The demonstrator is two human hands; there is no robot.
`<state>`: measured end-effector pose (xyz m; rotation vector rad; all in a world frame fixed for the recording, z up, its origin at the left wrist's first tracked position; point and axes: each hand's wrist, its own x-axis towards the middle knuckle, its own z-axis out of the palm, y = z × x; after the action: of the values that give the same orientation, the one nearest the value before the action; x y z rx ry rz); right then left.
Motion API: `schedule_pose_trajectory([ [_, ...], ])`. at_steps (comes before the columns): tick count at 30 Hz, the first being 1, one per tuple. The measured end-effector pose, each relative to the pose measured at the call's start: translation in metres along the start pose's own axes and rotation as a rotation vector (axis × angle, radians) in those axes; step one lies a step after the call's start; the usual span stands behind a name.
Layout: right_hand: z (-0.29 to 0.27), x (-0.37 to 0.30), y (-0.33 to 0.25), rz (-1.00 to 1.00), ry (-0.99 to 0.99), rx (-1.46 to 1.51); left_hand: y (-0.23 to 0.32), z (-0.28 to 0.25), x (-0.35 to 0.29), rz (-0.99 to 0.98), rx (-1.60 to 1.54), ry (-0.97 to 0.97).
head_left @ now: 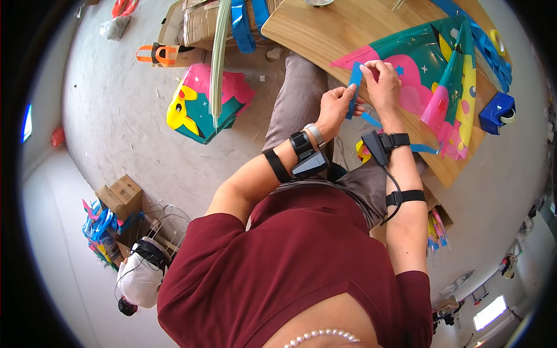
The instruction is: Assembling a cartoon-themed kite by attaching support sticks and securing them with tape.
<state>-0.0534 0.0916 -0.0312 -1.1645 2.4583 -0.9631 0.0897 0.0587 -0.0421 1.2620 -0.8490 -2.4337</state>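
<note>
Between my two hands, above the near edge of the table, is a flat blue ribbon strip. My left hand pinches it between thumb and finger from the left side. My right hand pinches its upper end. Part of the blue ribbon trails down below my hands toward the table edge. Beside my right hand, a glossy sheet in green, pink and yellow, printed with stars and cartoon shapes, lies partly folded on the wooden table.
On the right of the table are a blue tape dispenser, a yellow tape roll and blue ribbons. A bundle of thin pale sticks juts over the floor, above another printed sheet. Another person is at lower left beside cardboard boxes.
</note>
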Motion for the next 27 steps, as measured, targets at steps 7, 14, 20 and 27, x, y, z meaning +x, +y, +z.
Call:
schedule_pose_trajectory([
  [7,0.008,-0.001,-0.002,-0.004,0.041,-0.14,-0.001,-0.002,0.002,-0.002,-0.008,0.01],
  [14,0.01,-0.004,-0.003,-0.01,0.07,-0.134,0.014,0.0,0.009,-0.05,0.002,0.12],
  [20,0.009,-0.003,-0.004,-0.004,0.08,-0.144,0.027,0.007,0.016,-0.026,0.071,0.201],
  [27,0.01,-0.002,-0.003,-0.009,0.089,-0.122,0.023,0.008,0.02,0.076,0.044,0.165],
])
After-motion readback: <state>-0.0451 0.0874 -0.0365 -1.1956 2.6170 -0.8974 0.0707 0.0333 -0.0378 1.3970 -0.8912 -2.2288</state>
